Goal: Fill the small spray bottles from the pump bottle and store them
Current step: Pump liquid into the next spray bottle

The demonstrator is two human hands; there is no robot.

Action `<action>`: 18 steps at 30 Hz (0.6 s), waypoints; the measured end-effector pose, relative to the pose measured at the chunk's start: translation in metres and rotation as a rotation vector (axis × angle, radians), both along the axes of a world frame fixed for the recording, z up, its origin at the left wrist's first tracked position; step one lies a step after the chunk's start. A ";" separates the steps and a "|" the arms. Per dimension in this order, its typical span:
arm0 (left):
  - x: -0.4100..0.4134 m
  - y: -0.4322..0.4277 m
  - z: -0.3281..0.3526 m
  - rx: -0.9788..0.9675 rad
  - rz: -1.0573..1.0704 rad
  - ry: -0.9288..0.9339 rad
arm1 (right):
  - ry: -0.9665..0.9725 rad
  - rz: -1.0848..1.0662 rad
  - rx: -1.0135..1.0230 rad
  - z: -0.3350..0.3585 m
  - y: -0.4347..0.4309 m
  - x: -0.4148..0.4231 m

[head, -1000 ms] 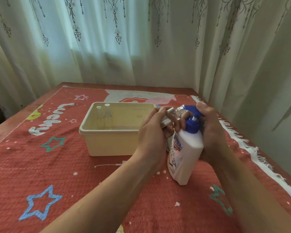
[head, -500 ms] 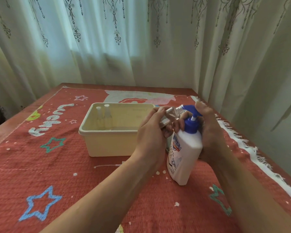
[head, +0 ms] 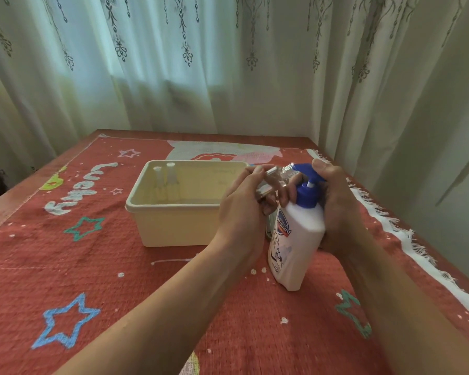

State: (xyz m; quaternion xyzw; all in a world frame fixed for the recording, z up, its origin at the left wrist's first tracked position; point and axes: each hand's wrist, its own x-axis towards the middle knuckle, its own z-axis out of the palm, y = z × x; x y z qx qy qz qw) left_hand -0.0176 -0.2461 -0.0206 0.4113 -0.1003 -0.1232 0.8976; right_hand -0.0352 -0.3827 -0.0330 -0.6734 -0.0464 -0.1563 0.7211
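Left grip first: our left hand point(head: 244, 209) is curled round a small clear spray bottle point(head: 276, 176), pinching it between thumb and fingers. The bottle sits on a slant with its upper end right up by the blue pump head point(head: 306, 169). We honestly can't tell whether the nozzle is actually in the neck, fingers are in the way. Right grip: our right hand point(head: 339, 209) is wrapped round the shoulder of the white pump bottle point(head: 295, 239), with a fingertip sitting on top of that pump head. The pump bottle is tilted, top leaning left toward the little bottle, and its bottom end looks to be down on the cloth point(head: 92, 266). Just past the left hand there's a cream plastic tub point(head: 173, 226), and two more small spray bottles point(head: 171, 180) stand upright side by side in its far left corner. The cloth is red woven stuff with blue and green stars and some white lettering, spread over the counter point(head: 228, 133), with a white fringe point(head: 390, 226) running down the right edge. Pale patterned curtains point(head: 173, 63) hang behind and off to the right.
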 end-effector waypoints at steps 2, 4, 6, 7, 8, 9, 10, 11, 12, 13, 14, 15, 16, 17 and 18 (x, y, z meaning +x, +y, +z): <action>0.000 0.000 0.000 -0.005 0.002 -0.001 | -0.010 -0.003 0.003 0.002 0.002 -0.001; 0.000 0.000 0.000 -0.017 0.001 -0.006 | -0.015 -0.007 -0.007 0.001 0.002 -0.001; 0.000 0.000 0.001 -0.023 -0.006 -0.005 | 0.003 -0.005 -0.017 0.001 0.003 -0.001; 0.000 0.000 0.000 -0.019 -0.007 -0.007 | 0.015 -0.007 -0.014 0.001 0.003 -0.001; 0.001 0.001 0.000 -0.014 -0.005 -0.011 | 0.017 -0.004 -0.010 0.001 0.003 -0.001; 0.001 0.001 -0.001 -0.008 -0.001 -0.016 | 0.012 0.001 -0.005 0.001 0.003 -0.001; 0.001 0.000 -0.001 -0.004 0.002 -0.021 | 0.005 0.004 -0.007 0.002 0.003 -0.001; 0.001 0.000 -0.002 -0.002 0.005 -0.019 | -0.002 0.003 -0.013 0.003 0.004 -0.001; 0.001 0.000 -0.002 -0.008 0.005 -0.014 | -0.008 0.002 -0.020 0.003 0.003 -0.001; 0.001 0.000 -0.002 -0.016 0.002 -0.005 | -0.013 0.003 -0.018 0.003 0.003 -0.001; 0.001 0.000 -0.002 -0.021 0.000 0.004 | -0.016 0.005 -0.010 0.003 0.003 -0.001; 0.002 0.000 -0.003 -0.019 0.002 0.006 | -0.018 0.007 -0.004 0.002 0.004 -0.001; 0.002 0.000 -0.003 -0.014 0.005 0.003 | -0.020 0.008 -0.002 0.002 0.004 -0.001; 0.003 0.000 -0.003 -0.009 0.007 -0.001 | -0.016 0.010 0.001 0.001 0.003 -0.001; 0.003 0.000 -0.003 -0.007 0.005 -0.006 | -0.006 0.015 0.000 0.000 0.003 -0.001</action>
